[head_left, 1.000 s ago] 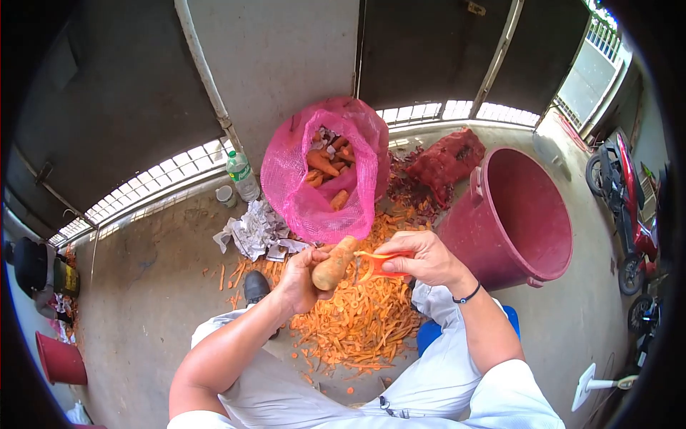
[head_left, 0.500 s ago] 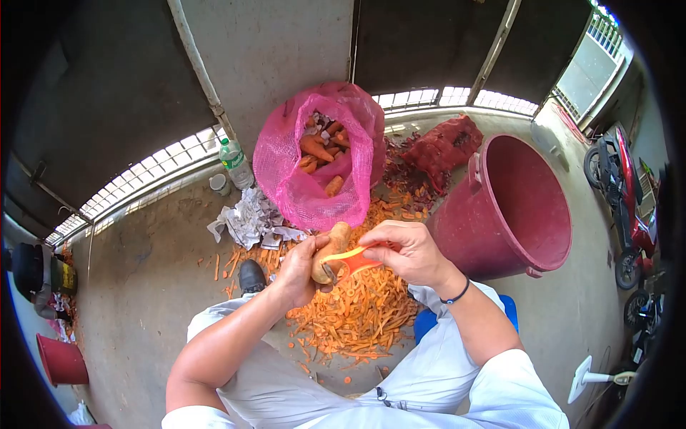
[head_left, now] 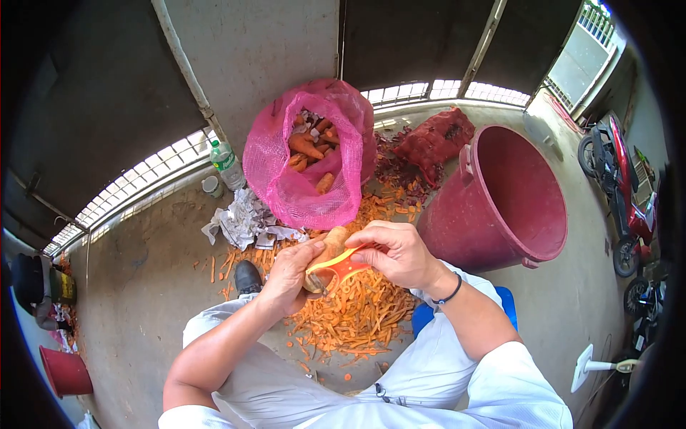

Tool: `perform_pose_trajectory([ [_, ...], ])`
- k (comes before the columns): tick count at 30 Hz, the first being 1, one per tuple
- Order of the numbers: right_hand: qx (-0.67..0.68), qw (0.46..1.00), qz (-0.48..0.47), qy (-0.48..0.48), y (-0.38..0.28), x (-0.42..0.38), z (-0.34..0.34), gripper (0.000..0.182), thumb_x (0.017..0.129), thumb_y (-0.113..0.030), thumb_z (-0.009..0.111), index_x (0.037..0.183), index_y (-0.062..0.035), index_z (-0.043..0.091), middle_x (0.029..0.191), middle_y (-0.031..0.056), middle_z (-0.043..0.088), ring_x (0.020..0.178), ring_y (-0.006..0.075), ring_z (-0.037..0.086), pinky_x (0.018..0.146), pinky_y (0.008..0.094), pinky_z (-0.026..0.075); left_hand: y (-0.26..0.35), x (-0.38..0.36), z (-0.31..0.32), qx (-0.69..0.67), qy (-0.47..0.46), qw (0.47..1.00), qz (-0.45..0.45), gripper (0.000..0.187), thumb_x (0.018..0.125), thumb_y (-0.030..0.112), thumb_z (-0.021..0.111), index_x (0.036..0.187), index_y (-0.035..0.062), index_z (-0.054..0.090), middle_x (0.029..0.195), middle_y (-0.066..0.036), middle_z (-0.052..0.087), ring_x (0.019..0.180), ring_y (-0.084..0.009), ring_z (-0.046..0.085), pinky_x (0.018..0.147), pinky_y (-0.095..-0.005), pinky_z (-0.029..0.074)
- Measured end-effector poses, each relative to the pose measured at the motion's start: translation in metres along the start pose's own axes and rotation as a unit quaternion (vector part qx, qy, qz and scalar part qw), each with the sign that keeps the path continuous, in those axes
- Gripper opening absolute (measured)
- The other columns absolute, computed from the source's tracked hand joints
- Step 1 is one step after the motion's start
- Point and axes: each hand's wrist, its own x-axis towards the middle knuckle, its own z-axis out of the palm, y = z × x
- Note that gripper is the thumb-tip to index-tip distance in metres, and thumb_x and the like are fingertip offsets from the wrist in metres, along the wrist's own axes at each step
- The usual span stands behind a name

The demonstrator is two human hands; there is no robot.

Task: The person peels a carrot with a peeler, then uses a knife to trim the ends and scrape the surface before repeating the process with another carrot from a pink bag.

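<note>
At your far left, a small bin (head_left: 66, 373) stands on the floor (head_left: 143, 300); further right, a bottle (head_left: 228, 166) stands upright by the wall, with a cup (head_left: 212, 186) just beside it; crumpled paper (head_left: 243, 220) lies below these, and your dark shoe (head_left: 247, 277) rests near its lower edge; your left hand (head_left: 289, 270) is closed around the side of a carrot (head_left: 333, 244), thumb uppermost, and holds it tilted above the floor, between your knees; the pink bag (head_left: 259, 166) stands open beyond, with more carrots (head_left: 306, 147) inside; a heap of peelings (head_left: 357, 314) lies on the floor beneath your hands; the peeler (head_left: 347, 267) spans the gap between your hands, its head over the carrot's near end; blade contact cannot be confirmed; your right hand (head_left: 396, 252) pinches the peeler's handle between thumb and fingers; a dark bracelet (head_left: 451, 289) encircles that wrist; beyond it lies a red sack (head_left: 439, 141); the large bin (head_left: 463, 225) leans to the right, its mouth facing up and rightward; a motorcycle (head_left: 620, 187) stands at far right.
</note>
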Motion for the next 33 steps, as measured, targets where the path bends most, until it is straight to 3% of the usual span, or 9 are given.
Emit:
perform_pose_trajectory([
  [6,-0.034,0.996,0.045,0.071,0.027,0.0,-0.03,0.017,0.088,0.005,0.072,0.104,0.0011,0.075,0.091,0.0083,0.072,0.081,0.0125,0.069,0.069,0.026,0.054,0.004,-0.013,-0.001,0.003,-0.033,0.999,0.009,0.047,0.105,0.025,0.058,0.147,0.0041,0.054,0.112,-0.007,0.071,0.085,-0.0132,0.07,0.061,-0.0313,0.06],
  [7,-0.036,0.987,0.135,0.085,0.031,0.0,-0.046,0.017,0.088,0.001,0.072,0.105,0.0005,0.075,0.095,0.0119,0.075,0.087,0.0169,0.072,0.076,0.0297,0.056,0.004,-0.018,-0.001,0.008,-0.032,0.999,0.004,0.047,0.105,0.024,0.058,0.146,0.0039,0.054,0.112,-0.008,0.071,0.086,-0.0138,0.07,0.061,-0.0316,0.06],
  [8,-0.235,0.968,0.069,0.057,0.049,-0.001,-0.064,0.015,0.09,-0.002,0.071,0.105,0.0009,0.074,0.096,0.014,0.075,0.087,0.0171,0.073,0.075,0.0306,0.056,0.004,-0.021,-0.001,0.01,-0.035,0.999,0.002,0.047,0.105,0.024,0.058,0.146,0.0039,0.054,0.112,-0.008,0.071,0.086,-0.0138,0.07,0.061,-0.0316,0.06],
  [9,-0.259,0.959,0.092,0.077,0.07,-0.007,-0.07,0.015,0.091,-0.005,0.071,0.105,0.0012,0.074,0.096,0.016,0.074,0.085,0.0179,0.073,0.075,0.0321,0.056,0.004,-0.024,-0.001,-0.006,-0.041,0.999,-0.029,0.047,0.105,0.024,0.057,0.147,0.0039,0.054,0.112,-0.008,0.071,0.084,-0.0143,0.07,0.06,-0.0318,0.059],
  [11,-0.199,0.958,0.158,0.132,0.081,-0.01,-0.067,0.016,0.092,-0.005,0.071,0.106,0.0009,0.073,0.095,0.0148,0.074,0.085,0.0163,0.072,0.074,0.0314,0.056,0.007,-0.025,-0.017,-0.025,-0.132,0.987,-0.088,0.047,0.106,0.03,0.052,0.146,0.0049,0.054,0.106,-0.011,0.072,0.073,-0.015,0.067,0.054,-0.0316,0.055],
  [13,-0.096,0.946,0.262,0.167,0.061,-0.003,-0.057,0.02,0.092,-0.004,0.073,0.111,0.0013,0.071,0.095,0.0093,0.075,0.085,0.0112,0.071,0.075,0.0272,0.057,0.01,-0.018,-0.02,-0.038,-0.107,0.989,-0.09,0.045,0.107,0.034,0.049,0.142,0.0059,0.055,0.102,-0.011,0.071,0.069,-0.0149,0.065,0.052,-0.0314,0.052],
  [19,0.141,0.977,0.149,0.054,0.015,-0.004,0.0,0.024,0.089,-0.001,0.079,0.111,0.0024,0.07,0.098,0.0051,0.074,0.089,0.0101,0.07,0.079,0.0255,0.058,0.0,-0.002,-0.031,-0.046,0.007,0.996,-0.071,0.031,0.106,0.041,0.049,0.116,0.0139,0.062,0.084,-0.005,0.066,0.06,-0.0127,0.056,0.046,-0.0294,0.034],
  [28,-0.009,0.999,0.046,0.011,-0.001,-0.008,0.019,0.022,0.086,-0.005,0.083,0.104,0.0014,0.073,0.092,0.0092,0.073,0.082,0.0144,0.071,0.072,0.027,0.056,-0.016,-0.002,-0.015,-0.028,0.065,0.995,-0.065,0.026,0.105,0.037,0.053,0.101,0.0141,0.064,0.077,0.0,0.063,0.062,-0.0115,0.058,0.047,-0.0303,0.038],
  [33,0.099,0.989,0.112,-0.006,0.01,-0.009,0.007,0.021,0.086,0.002,0.08,0.105,0.0036,0.072,0.094,0.0077,0.074,0.084,0.0122,0.071,0.073,0.026,0.058,-0.011,-0.005,-0.005,-0.012,0.001,1.0,0.013,0.028,0.105,0.027,0.057,0.116,0.0036,0.068,0.092,-0.003,0.07,0.072,-0.012,0.065,0.057,-0.0286,0.05],
])
